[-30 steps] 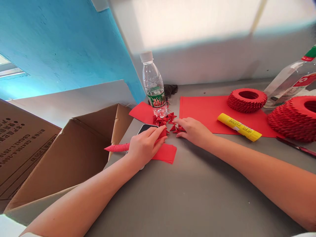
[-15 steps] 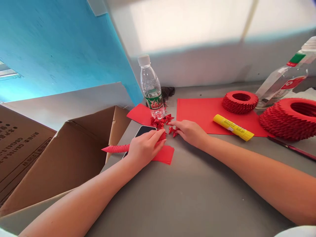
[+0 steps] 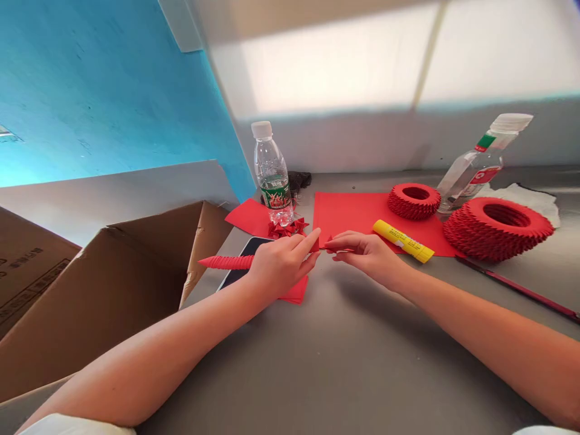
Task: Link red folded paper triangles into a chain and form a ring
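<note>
My left fingers (image 3: 310,241) are closed around a ridged red paper strip (image 3: 229,262); its pointed end projects to the left of them, and its other end emerges at their tips. My right fingers (image 3: 351,240) pinch a small folded red piece (image 3: 329,243), aligned with that end; whether the two parts touch cannot be determined. Directly below my left fingers lie red paper slips (image 3: 296,293); a phone (image 3: 233,275) lies to their left, partly under the strip. Just beyond my left fingers, a pile of folded red pieces (image 3: 290,228) sits at the base of an upright water bottle (image 3: 277,193). Beyond my right fingers, a large red sheet (image 3: 348,208) lies flat on the tabletop (image 3: 335,362), with a yellow glue stick (image 3: 403,240) across its near edge. Farther right of them are a smaller red ring (image 3: 414,202), a larger red ring (image 3: 493,232) and, behind the rings, a clear bottle (image 3: 475,169). A slender dark red tool (image 3: 525,287) lies nearer than the larger ring. Well left of my left fingers stands an open cardboard box (image 3: 140,260).
</note>
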Demonstrator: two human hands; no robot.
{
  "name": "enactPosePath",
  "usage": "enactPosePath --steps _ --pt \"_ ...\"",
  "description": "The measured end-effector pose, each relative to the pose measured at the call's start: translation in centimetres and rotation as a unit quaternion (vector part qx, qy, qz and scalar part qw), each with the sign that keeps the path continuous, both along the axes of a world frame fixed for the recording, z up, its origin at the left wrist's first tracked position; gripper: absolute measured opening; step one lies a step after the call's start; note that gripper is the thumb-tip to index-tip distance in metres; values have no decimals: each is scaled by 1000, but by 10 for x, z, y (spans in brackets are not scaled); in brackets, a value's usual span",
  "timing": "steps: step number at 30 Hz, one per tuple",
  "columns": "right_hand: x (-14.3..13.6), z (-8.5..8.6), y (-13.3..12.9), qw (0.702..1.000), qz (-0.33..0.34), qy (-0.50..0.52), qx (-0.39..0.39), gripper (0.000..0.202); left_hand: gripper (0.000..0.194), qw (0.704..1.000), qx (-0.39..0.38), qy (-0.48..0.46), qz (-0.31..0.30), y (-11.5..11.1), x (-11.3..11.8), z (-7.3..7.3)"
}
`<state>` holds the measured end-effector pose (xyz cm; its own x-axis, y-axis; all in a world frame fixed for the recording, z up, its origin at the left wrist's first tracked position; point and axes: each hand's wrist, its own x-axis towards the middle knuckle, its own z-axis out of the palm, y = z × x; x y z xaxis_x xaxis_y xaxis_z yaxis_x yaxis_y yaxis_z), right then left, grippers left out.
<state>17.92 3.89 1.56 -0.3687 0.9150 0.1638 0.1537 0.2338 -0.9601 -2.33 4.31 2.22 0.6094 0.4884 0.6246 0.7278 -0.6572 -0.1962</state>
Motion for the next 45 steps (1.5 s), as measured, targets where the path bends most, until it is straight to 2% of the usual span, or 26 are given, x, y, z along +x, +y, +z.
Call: enactPosePath --steps 3,6,10,16,27,32,36,41,45 --pt "5 3 -5 999 -47 -18 16 21 31 999 -26 -13 -23 1 4 -4" --pt "3 3 -11 997 -81 11 -1 16 30 996 -59 -41 -51 -2 5 -7" --pt "-1 7 -19 996 -77 47 -9 18 30 988 -88 -80 -102 -10 5 -7" --pt "-4 21 -31 997 -72 4 -23 12 31 974 -124 -132 -137 -17 3 1" --pt "-7 24 -34 997 -75 0 -29 10 34 973 -114 -133 -153 -19 3 3" --pt "-8 27 -38 996 -77 -34 -21 9 36 981 -92 -100 -142 -19 2 2" --pt "-8 26 -37 997 -57 -49 -9 6 33 988 -51 -37 -139 -20 2 5" --pt "-2 23 -27 996 -44 10 -79 23 31 991 -16 14 -129 -19 2 5" --pt "2 20 -21 992 -36 13 -120 22 33 996 1 0 -91 -17 1 1"
